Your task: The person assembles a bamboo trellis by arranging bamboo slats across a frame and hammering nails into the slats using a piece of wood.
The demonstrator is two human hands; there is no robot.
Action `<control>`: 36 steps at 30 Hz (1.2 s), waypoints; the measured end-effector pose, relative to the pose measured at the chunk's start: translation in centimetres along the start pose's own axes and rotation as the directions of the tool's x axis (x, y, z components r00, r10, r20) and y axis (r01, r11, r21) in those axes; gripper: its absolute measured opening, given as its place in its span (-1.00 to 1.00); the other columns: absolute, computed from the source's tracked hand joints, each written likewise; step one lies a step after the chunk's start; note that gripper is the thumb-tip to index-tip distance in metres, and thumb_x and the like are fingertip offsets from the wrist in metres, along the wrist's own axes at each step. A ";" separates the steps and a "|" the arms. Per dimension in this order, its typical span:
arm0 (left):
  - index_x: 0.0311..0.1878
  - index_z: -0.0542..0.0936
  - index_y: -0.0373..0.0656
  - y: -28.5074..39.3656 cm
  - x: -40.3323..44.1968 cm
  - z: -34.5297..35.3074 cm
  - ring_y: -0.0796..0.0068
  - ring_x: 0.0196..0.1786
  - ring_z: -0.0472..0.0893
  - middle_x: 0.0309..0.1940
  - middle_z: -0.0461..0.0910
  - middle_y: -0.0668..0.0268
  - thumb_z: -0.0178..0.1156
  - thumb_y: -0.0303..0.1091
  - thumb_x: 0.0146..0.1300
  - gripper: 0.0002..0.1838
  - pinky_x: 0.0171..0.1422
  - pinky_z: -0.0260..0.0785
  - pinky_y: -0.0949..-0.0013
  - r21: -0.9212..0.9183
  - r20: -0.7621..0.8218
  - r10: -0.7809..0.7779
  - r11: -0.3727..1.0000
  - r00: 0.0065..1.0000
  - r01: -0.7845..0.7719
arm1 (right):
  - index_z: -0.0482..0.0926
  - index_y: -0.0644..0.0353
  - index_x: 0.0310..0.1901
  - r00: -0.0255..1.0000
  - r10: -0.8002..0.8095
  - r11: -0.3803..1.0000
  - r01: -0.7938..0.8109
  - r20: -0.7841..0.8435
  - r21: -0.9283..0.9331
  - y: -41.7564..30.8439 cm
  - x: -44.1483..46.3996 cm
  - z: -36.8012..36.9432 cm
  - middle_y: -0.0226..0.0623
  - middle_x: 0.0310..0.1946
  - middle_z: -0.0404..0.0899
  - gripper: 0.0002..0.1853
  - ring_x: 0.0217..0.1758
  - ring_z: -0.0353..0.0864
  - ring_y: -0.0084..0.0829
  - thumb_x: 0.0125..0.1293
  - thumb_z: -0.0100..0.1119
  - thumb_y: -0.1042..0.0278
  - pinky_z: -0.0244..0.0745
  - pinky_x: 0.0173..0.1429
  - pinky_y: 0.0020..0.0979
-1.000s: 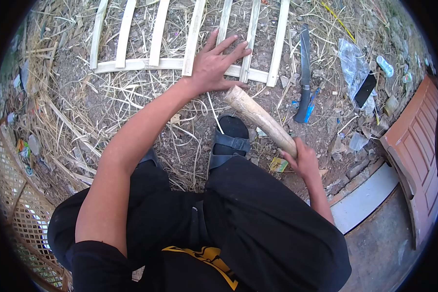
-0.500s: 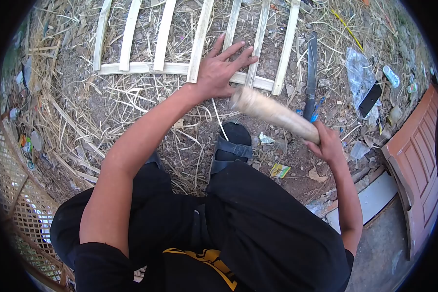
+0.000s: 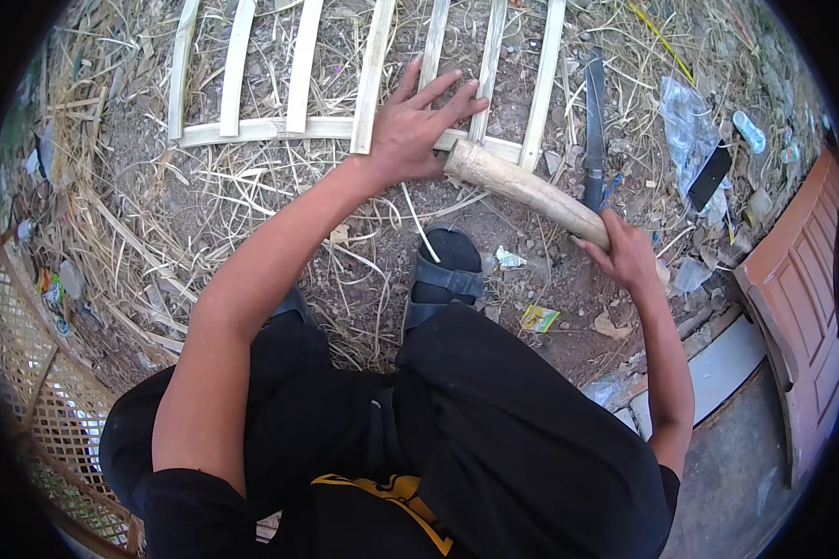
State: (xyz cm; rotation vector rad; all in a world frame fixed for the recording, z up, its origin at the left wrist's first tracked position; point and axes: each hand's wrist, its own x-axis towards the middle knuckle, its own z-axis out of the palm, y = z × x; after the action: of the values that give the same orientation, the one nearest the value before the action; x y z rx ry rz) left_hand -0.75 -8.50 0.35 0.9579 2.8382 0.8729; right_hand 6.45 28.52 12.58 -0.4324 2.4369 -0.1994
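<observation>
My left hand [image 3: 408,135] lies with fingers spread over the frame's lower edge, across the upright slats. The frame is made of pale, flat bamboo-like slats [image 3: 374,74] crossing a horizontal strip [image 3: 270,129]. In my right hand [image 3: 632,252] is a thick, round wooden stick [image 3: 531,194], gripped near one end. Its far end is at the strip, just right of my left hand; whether it touches I cannot tell. To the right of the frame a long dark-bladed knife [image 3: 595,121] lies on the ground.
Loose pale shavings [image 3: 130,242] cover the soil. On the right are a clear plastic bag [image 3: 680,121], a dark phone-like object [image 3: 710,177] and a brown panelled board [image 3: 802,289]. A woven lattice [image 3: 42,401] stands at left. My sandalled foot [image 3: 446,275] is below the frame.
The stick's far end has moved up slightly toward the strip and is no longer blurred. My left hand keeps its place on the slats. The view has shifted slightly.
</observation>
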 end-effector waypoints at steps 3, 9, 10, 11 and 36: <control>0.51 0.41 0.27 0.0 0.0 -0.2 0.32 0.57 0.29 0.46 0.41 0.39 0.59 0.30 -0.24 0.13 0.77 -0.29 -0.13 0.162 0.032 0.033 0.986 0.999 -0.037 | 0.44 0.14 -0.03 0.998 -0.051 0.984 0.054 -0.022 0.172 -1.9 -1.0 0.4 0.02 -0.41 0.61 -0.49 -0.43 0.67 0.05 0.35 0.28 -0.17 0.56 -0.34 -0.05; 0.52 0.38 0.26 0.1 -0.2 0.6 0.33 0.55 0.33 0.41 0.47 0.39 0.41 0.53 -0.17 0.14 0.76 -0.27 -0.14 0.016 -0.047 0.010 1.000 0.999 -0.009 | 0.48 0.14 -0.01 0.998 -0.044 0.998 0.046 -0.038 0.051 -1.1 -0.3 -0.6 -0.04 -0.42 0.63 -0.49 -0.42 0.68 0.02 0.33 0.32 -0.15 0.56 -0.33 -0.05; 0.52 0.38 0.26 -0.2 -0.1 0.4 0.33 0.54 0.34 0.40 0.49 0.40 0.38 0.56 -0.16 0.14 0.76 -0.26 -0.14 0.007 -0.042 -0.008 1.000 0.999 0.008 | 0.48 0.13 -0.02 0.996 0.032 0.997 -0.026 -0.084 0.070 -1.4 0.3 -0.7 -0.06 -0.42 0.64 -0.49 -0.42 0.69 -0.01 0.32 0.31 -0.16 0.57 -0.32 -0.07; 0.52 0.39 0.25 -0.3 0.0 0.5 0.32 0.54 0.34 0.41 0.48 0.39 0.38 0.56 -0.16 0.13 0.76 -0.27 -0.14 0.005 -0.033 -0.029 1.000 0.999 0.029 | 0.49 0.14 -0.02 0.994 0.058 0.985 -0.041 -0.095 0.168 -2.3 -0.2 -0.5 -0.07 -0.40 0.64 -0.49 -0.40 0.69 0.00 0.31 0.32 -0.16 0.56 -0.30 -0.07; 0.53 0.37 0.27 -0.1 0.0 0.2 0.34 0.56 0.32 0.44 0.46 0.45 0.49 0.33 -0.09 0.05 0.77 -0.27 -0.12 -0.009 -0.064 0.020 1.000 0.998 -0.020 | 0.49 0.18 0.01 0.972 -0.220 0.968 0.229 -0.086 0.107 -2.4 -1.8 -1.2 0.02 -0.45 0.62 -0.50 -0.35 0.69 0.10 0.28 0.37 -0.05 0.53 -0.28 0.00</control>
State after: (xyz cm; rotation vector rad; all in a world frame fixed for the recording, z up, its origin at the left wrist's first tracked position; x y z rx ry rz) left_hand -0.75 -8.50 0.14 0.9762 2.8790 0.9356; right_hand 7.69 26.94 15.18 -0.6596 2.4292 -0.4592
